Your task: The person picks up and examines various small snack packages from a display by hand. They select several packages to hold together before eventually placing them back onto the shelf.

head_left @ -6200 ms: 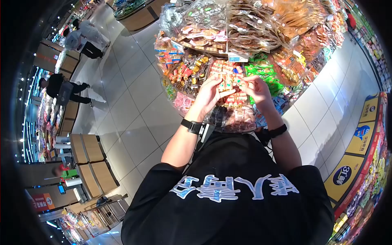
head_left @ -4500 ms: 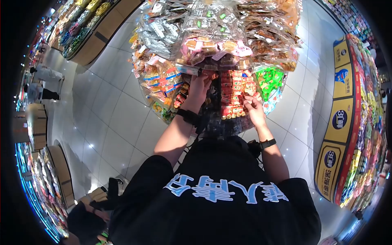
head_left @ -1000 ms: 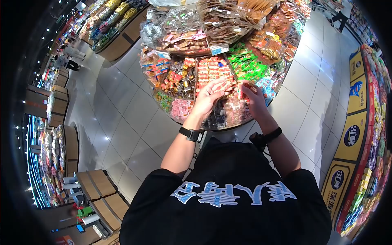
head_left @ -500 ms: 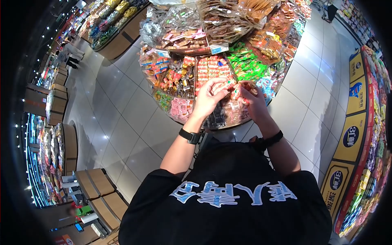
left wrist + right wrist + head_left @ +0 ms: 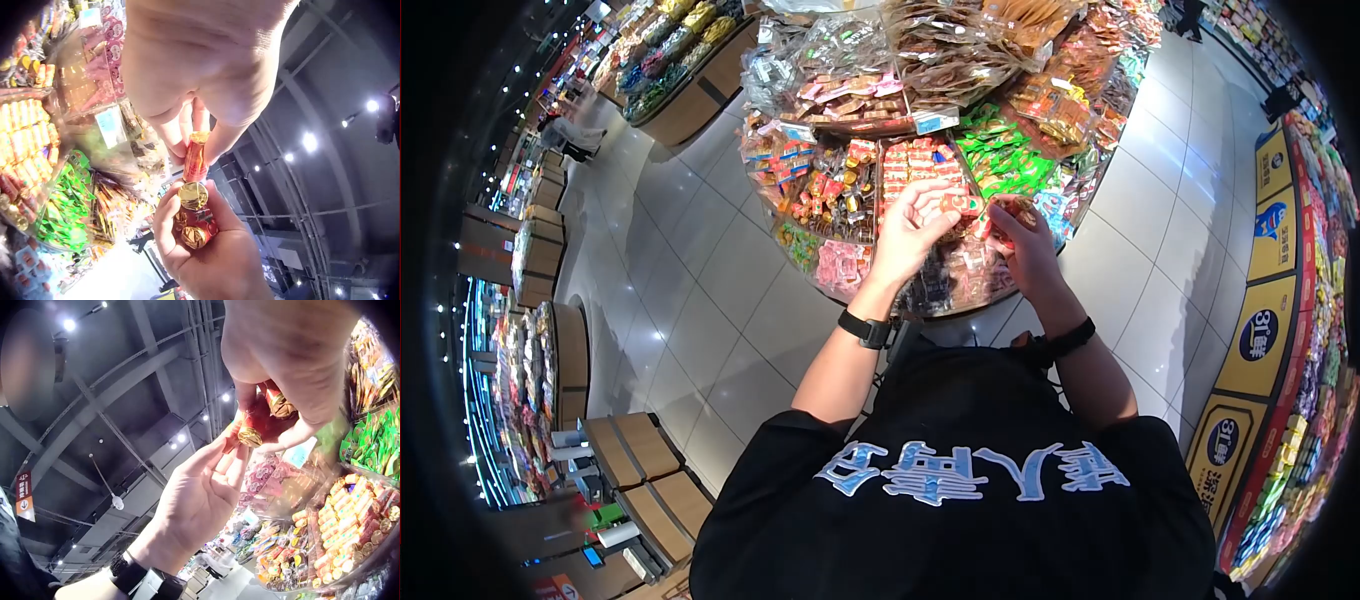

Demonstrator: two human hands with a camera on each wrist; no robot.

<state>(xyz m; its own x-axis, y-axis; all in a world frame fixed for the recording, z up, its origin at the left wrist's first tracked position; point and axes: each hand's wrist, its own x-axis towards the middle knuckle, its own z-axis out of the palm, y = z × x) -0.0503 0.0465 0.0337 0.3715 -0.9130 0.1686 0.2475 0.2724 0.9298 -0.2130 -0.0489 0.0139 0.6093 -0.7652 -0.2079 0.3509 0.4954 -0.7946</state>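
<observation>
In the head view both hands meet low over the round sweets display. My left hand (image 5: 908, 235) pinches a red-wrapped roll sweet (image 5: 196, 155) between thumb and fingers. Curled round several similar rolls (image 5: 195, 236) with gold foil ends is my right hand (image 5: 1028, 245); its thumb and fingertips come up beside the left hand's roll. The right wrist view shows red wrappers and a gold end (image 5: 250, 436) under the right palm, partly hidden by the fingers. Behind the hands lies a compartment of matching red rolls (image 5: 923, 165).
Green packets (image 5: 1005, 155) fill the bin right of the rolls, and dark and red wrapped sweets (image 5: 835, 190) the one to the left. Bagged snacks (image 5: 960, 50) rise on the upper tier. Pink packets (image 5: 843, 262) sit near the front rim. A yellow-panelled shelf (image 5: 1255, 330) stands to the right.
Earlier the hands were apart, the right at the roll compartment and the left by the upper tier. Now they are together, and the left hand's roll has turned slightly, showing more red.
</observation>
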